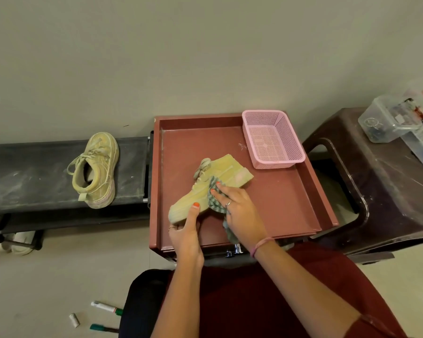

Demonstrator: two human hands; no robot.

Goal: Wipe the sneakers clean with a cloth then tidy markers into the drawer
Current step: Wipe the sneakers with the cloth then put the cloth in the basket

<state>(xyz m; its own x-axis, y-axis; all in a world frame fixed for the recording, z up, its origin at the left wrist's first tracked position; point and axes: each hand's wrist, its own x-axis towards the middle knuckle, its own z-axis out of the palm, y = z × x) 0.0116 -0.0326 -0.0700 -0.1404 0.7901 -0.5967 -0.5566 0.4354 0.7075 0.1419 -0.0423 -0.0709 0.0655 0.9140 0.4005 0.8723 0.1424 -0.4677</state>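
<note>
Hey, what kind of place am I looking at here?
Probably a room in a home, perhaps near an entryway: a low dark shoe rack against a plain wall holds a sneaker, beside a small brown cabinet and a plastic stool on a tiled floor.

A reddish-brown tray top of a cabinet carried a pink mesh basket in its far right corner and a tan sneaker lying on its side near the middle; a dusty black bench to the left bore a second sneaker; a dark brown stool to the right carried clear plastic boxes; the pale floor held three markers.
</note>
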